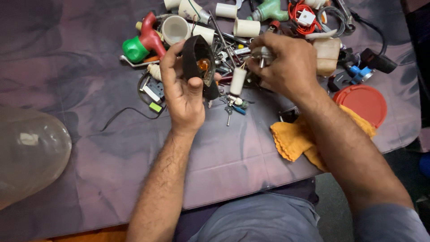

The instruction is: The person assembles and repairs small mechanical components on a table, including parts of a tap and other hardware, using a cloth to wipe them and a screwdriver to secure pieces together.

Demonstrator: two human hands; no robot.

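Hands [183,89] (both full) over clutter [233,40]

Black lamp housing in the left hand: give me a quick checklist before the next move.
1. Left hand grips black lamp housing: ok.
2. Orange bulb visible inside housing: ok.
3. Right hand holds a small metal part: ok; what the part is: cannot tell.
4. White cylinder hanging below right hand, attached or loose: cannot tell.
5. Space on cloth near the person to set parts down: ok.
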